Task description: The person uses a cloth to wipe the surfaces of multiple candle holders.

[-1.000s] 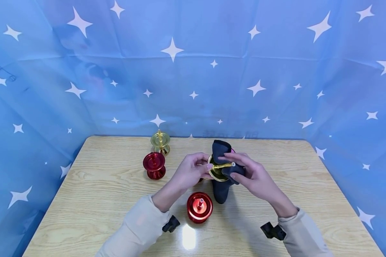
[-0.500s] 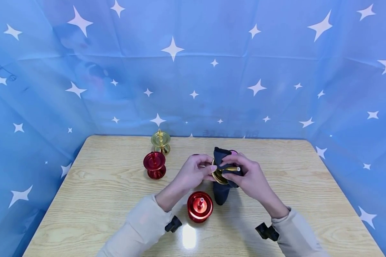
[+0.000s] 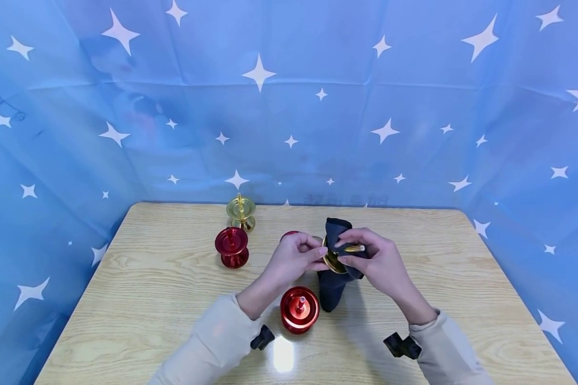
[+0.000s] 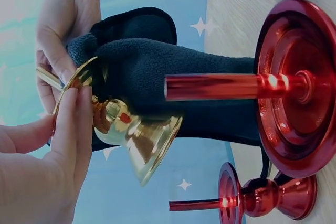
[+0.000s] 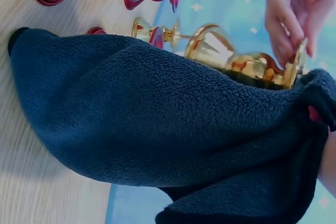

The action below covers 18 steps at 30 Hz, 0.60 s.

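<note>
Above the table's middle I hold a gold candle holder (image 3: pixel 334 259) tilted on its side. My left hand (image 3: pixel 316 255) pinches the rim of its dish; in the left wrist view those fingers (image 4: pixel 73 109) lie along the rim above the gold foot (image 4: pixel 140 141). My right hand (image 3: pixel 350 254) grips a dark blue fleece cloth (image 3: pixel 332 291) and presses it into the dish beside the spike. The cloth (image 5: pixel 147 114) hangs down to the table and hides most of the dish. The gold stem (image 5: pixel 239 59) shows above the cloth in the right wrist view.
A red candle holder (image 3: pixel 299 309) stands just in front of my hands, also close in the left wrist view (image 4: pixel 297 87). Another red one (image 3: pixel 231 247) and a gold one (image 3: pixel 241 212) stand at the back left. A third red piece (image 3: pixel 289 235) peeks out behind my left hand.
Both hands and the gold holder have drifted slightly right. My right fingers have curled the cloth tighter over the dish, and its upper fold sits lower.
</note>
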{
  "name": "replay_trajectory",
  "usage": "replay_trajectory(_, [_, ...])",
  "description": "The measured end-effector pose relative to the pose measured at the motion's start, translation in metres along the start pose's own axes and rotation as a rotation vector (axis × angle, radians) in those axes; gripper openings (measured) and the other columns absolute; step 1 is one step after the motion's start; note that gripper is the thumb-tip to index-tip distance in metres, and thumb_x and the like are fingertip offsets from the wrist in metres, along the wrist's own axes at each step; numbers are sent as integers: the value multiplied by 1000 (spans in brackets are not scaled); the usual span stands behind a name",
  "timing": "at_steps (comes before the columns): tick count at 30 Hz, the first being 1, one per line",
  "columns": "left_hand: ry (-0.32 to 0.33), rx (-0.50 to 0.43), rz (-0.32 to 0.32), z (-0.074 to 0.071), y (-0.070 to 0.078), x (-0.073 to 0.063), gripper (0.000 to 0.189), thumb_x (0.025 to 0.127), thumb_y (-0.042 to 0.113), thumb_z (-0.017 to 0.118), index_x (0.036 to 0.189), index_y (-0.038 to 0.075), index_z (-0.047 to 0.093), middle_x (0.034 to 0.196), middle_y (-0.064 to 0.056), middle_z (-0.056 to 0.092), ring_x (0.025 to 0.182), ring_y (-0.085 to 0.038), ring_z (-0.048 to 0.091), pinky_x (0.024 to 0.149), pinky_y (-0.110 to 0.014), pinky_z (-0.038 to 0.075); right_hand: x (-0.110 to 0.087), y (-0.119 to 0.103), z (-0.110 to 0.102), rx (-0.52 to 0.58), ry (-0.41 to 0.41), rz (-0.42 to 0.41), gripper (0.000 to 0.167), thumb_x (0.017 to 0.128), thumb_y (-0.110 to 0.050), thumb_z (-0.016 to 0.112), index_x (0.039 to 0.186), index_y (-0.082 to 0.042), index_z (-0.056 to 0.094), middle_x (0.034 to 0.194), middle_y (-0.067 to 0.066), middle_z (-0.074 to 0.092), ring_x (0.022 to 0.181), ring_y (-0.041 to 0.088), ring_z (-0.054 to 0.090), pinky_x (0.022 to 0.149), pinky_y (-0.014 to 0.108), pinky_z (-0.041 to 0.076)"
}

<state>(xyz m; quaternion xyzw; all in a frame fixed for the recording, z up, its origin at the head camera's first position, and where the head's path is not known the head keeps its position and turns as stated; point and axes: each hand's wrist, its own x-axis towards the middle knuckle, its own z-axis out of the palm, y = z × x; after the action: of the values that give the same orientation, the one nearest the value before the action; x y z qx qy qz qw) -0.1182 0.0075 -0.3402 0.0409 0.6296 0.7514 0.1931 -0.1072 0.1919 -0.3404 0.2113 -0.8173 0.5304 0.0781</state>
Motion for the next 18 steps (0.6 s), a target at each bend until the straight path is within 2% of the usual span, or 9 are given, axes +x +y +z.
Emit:
replay_trajectory(4, [38,70,-7,2,-1,1,11,86,-1,59,90,-11,58,79,-14,57,70,-24,66,69,-32,55,-1,-2,-3,-6,-12,51,34,72,9,71,104,-2,62,93,11,65,83,10,62,68,24,53])
replay_trajectory(10, [60,177,9,3,-1,1,10,86,2,62,85,-8,60,76,-12,56,71,-29,66,66,-33,55,-1,-7,-9,-14,-23,94,32,73,3,72,103,-4,64,94,9,66,82,12,64,66,26,53])
replay_trajectory(18, [65,215,4,5,-3,4,10,84,2,63,81,-7,60,71,-11,55,65,-26,65,60,-29,55,-5,-11,-19,5,-31,125,31,74,2,72,103,-6,64,94,7,66,83,14,64,65,28,54])
